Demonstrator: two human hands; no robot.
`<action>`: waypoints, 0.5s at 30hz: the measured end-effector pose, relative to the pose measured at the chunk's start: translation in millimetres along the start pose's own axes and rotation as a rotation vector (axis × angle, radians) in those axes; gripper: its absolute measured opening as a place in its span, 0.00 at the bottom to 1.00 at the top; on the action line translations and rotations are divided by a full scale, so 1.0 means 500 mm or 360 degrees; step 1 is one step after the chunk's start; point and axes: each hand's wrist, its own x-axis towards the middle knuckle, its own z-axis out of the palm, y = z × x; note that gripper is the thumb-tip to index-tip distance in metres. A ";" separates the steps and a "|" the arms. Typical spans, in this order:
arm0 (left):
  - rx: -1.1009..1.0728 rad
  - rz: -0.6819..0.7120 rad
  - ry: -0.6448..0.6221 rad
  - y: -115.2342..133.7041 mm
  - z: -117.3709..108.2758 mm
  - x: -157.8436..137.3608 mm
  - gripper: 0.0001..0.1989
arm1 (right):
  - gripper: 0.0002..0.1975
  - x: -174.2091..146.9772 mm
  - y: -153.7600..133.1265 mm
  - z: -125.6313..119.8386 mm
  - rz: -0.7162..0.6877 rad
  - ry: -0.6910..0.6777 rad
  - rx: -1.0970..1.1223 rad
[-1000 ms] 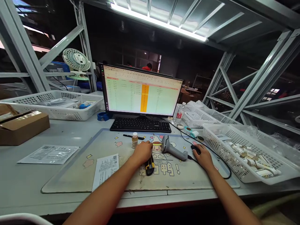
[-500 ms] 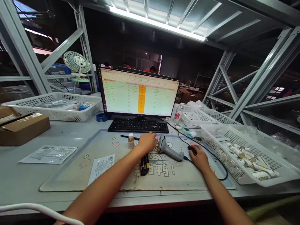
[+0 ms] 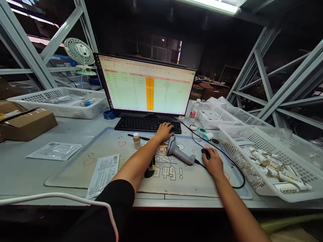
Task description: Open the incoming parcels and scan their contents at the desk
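Observation:
My left hand (image 3: 164, 131) lies on the right part of the black keyboard (image 3: 136, 124), its fingers spread over the keys. On the desk mat (image 3: 191, 181), my right hand (image 3: 213, 162) rests over a black computer mouse (image 3: 206, 153), fingers curved around it. Between my hands a grey barcode scanner (image 3: 180, 153) lies on its side. A small capped bottle (image 3: 136, 141) stands left of my left forearm, beside a black pen (image 3: 145, 138). The forearm partly covers a box cutter (image 3: 150, 168). Behind the keyboard, the monitor (image 3: 126, 87) displays a spreadsheet with an orange column.
White plastic baskets (image 3: 249, 171) line the right side, the nearest holding several small bottles. Another basket (image 3: 83, 112) and a cardboard box (image 3: 30, 124) stand left, near printed packets (image 3: 54, 151). A water bottle (image 3: 194, 111) is beside the monitor. A white cable (image 3: 63, 195) crosses the front.
My left hand has moved forward from the mat's far edge onto the keyboard. The right hand stays on the mouse. The view has tilted downward.

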 end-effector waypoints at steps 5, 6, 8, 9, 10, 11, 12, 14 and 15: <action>0.0062 0.0034 -0.0039 0.005 0.019 0.031 0.23 | 0.17 -0.001 -0.011 -0.005 0.0042 -0.0005 -0.0012; 0.0077 0.0029 -0.0044 0.006 0.021 0.034 0.23 | 0.16 0.000 -0.011 -0.005 0.0039 -0.0010 -0.0010; 0.0106 0.0024 -0.0049 0.009 0.024 0.035 0.22 | 0.16 0.001 -0.011 -0.003 0.0029 -0.0016 -0.0016; 0.0120 0.0023 -0.0050 0.011 0.024 0.033 0.21 | 0.16 0.001 -0.011 -0.003 0.0024 -0.0015 -0.0025; 0.0132 0.0023 -0.0049 0.013 0.023 0.032 0.21 | 0.16 0.001 -0.011 -0.003 0.0022 -0.0011 -0.0033; 0.0143 0.0023 -0.0049 0.015 0.020 0.030 0.20 | 0.16 0.001 -0.013 -0.004 0.0025 -0.0003 -0.0040; 0.0151 0.0024 -0.0047 0.018 0.016 0.028 0.20 | 0.16 0.001 -0.015 -0.005 0.0029 0.0007 -0.0045; 0.0158 0.0029 -0.0046 0.024 0.000 0.026 0.19 | 0.16 -0.001 -0.018 -0.007 0.0031 0.0014 -0.0041; 0.0159 0.0031 -0.0044 0.028 -0.013 0.024 0.18 | 0.16 -0.001 -0.019 -0.008 0.0030 0.0016 -0.0034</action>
